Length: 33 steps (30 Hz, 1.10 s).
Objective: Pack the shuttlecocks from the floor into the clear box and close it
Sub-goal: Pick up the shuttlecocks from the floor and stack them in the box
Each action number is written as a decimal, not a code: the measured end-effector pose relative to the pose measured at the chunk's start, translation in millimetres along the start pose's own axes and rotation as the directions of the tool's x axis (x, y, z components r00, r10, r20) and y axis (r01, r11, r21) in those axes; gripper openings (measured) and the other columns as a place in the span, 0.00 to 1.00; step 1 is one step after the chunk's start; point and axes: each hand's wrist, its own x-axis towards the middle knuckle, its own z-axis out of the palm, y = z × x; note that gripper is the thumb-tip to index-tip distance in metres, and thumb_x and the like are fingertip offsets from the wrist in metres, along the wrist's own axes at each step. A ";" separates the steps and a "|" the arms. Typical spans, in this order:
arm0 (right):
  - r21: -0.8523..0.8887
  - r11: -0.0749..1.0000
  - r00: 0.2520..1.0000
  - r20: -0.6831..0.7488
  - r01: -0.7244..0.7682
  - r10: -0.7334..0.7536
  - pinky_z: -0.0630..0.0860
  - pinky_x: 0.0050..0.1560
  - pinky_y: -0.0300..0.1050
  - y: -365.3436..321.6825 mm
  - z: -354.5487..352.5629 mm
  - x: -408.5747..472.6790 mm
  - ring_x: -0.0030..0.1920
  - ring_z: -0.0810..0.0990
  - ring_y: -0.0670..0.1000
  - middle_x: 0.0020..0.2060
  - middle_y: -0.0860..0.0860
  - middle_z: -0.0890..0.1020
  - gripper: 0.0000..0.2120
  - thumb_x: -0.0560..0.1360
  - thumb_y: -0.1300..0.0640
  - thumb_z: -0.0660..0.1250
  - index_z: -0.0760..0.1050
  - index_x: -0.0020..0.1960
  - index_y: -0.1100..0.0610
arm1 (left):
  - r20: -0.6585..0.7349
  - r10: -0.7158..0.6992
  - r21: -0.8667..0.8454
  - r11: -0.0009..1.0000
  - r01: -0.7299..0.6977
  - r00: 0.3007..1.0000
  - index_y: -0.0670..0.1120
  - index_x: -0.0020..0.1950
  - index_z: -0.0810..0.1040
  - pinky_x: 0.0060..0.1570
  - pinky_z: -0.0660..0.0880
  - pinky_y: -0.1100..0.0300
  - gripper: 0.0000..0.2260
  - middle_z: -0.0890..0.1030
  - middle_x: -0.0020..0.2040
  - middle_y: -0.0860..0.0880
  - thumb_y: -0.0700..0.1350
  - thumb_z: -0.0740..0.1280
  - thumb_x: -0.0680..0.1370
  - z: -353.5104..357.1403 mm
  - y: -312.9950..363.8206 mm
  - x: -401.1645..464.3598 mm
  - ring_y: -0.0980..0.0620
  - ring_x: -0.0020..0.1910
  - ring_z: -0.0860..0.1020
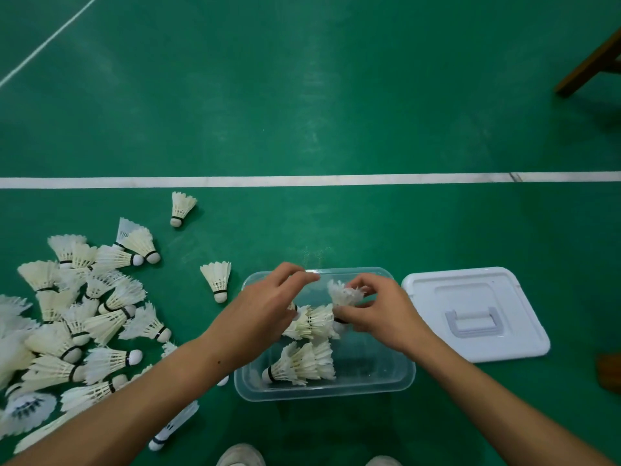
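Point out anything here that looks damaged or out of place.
The shuttlecock held in the right hand over the clear box has ragged, splayed feathers, unlike the tidy ones in the pile on the floor. The lid lies beside the box, as expected mid-packing.

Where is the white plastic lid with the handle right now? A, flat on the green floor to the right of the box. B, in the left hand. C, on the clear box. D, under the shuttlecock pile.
A: the white plastic lid lies flat on the green floor, right of the open clear plastic box.
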 end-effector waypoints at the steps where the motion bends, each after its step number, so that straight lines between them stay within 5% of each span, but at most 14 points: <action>1: -0.054 0.998 0.998 -0.068 -0.012 0.008 0.86 0.43 0.57 1.6 1.1 -0.8 0.38 0.87 0.47 0.42 0.47 0.85 0.14 0.66 0.48 0.83 0.81 0.46 0.48 | 0.039 -0.017 -0.005 1.000 0.017 0.999 0.54 0.78 0.67 0.57 0.79 0.52 0.29 0.72 0.72 0.55 0.40 0.71 0.80 5.8 1.2 1.8 0.52 0.57 0.81; 5: -0.231 0.973 0.974 -0.224 -0.030 -0.023 0.82 0.39 0.49 -0.4 10.6 -9.3 0.34 0.83 0.44 0.34 0.45 0.85 0.14 0.71 0.44 0.81 0.79 0.40 0.51 | 0.211 -0.081 0.054 0.996 0.071 0.974 0.56 0.80 0.60 0.57 0.80 0.49 0.35 0.76 0.67 0.51 0.32 0.65 0.78 30.1 1.9 15.4 0.49 0.58 0.80; 9: -0.399 0.915 0.957 -0.284 -0.066 -0.055 0.70 0.38 0.46 -0.6 22.1 -10.7 0.38 0.79 0.50 0.39 0.49 0.83 0.13 0.78 0.45 0.74 0.76 0.43 0.53 | 0.311 -0.114 0.134 0.988 0.075 0.943 0.54 0.78 0.61 0.48 0.83 0.49 0.35 0.81 0.58 0.47 0.30 0.65 0.76 47.8 2.1 34.2 0.46 0.52 0.81; 17: -0.518 0.845 0.933 -0.354 -0.133 -0.070 0.65 0.40 0.45 11.4 31.4 -15.6 0.38 0.72 0.52 0.42 0.53 0.81 0.13 0.83 0.50 0.67 0.81 0.47 0.58 | 0.398 -0.156 0.157 0.982 0.101 0.904 0.57 0.76 0.66 0.52 0.82 0.48 0.34 0.84 0.55 0.46 0.53 0.79 0.74 69.3 -2.3 53.5 0.45 0.52 0.83; 23: -0.602 0.780 0.947 -0.318 -0.173 -0.036 0.69 0.40 0.47 15.1 36.5 -8.7 0.39 0.75 0.54 0.45 0.54 0.83 0.14 0.84 0.47 0.65 0.81 0.49 0.57 | 0.342 -0.174 0.322 0.945 0.058 0.923 0.62 0.75 0.68 0.51 0.81 0.50 0.32 0.85 0.56 0.47 0.65 0.73 0.75 86.1 -7.5 53.7 0.43 0.52 0.84; 28: -0.593 0.786 0.962 -0.275 -0.174 0.005 0.75 0.41 0.48 17.1 41.7 -1.1 0.40 0.77 0.54 0.43 0.53 0.83 0.13 0.83 0.47 0.67 0.80 0.48 0.57 | 0.283 -0.182 0.330 0.940 0.082 0.942 0.59 0.73 0.70 0.50 0.82 0.51 0.27 0.85 0.53 0.49 0.65 0.71 0.77 90.7 -14.2 53.6 0.44 0.49 0.84; 33: -0.459 0.872 0.975 -0.205 -0.169 0.081 0.67 0.34 0.45 20.0 49.8 6.8 0.34 0.75 0.51 0.34 0.49 0.79 0.14 0.81 0.49 0.70 0.76 0.40 0.54 | 0.226 -0.188 0.313 0.943 0.111 0.956 0.59 0.72 0.68 0.47 0.81 0.53 0.23 0.85 0.51 0.48 0.63 0.68 0.79 87.4 -20.1 49.3 0.45 0.47 0.84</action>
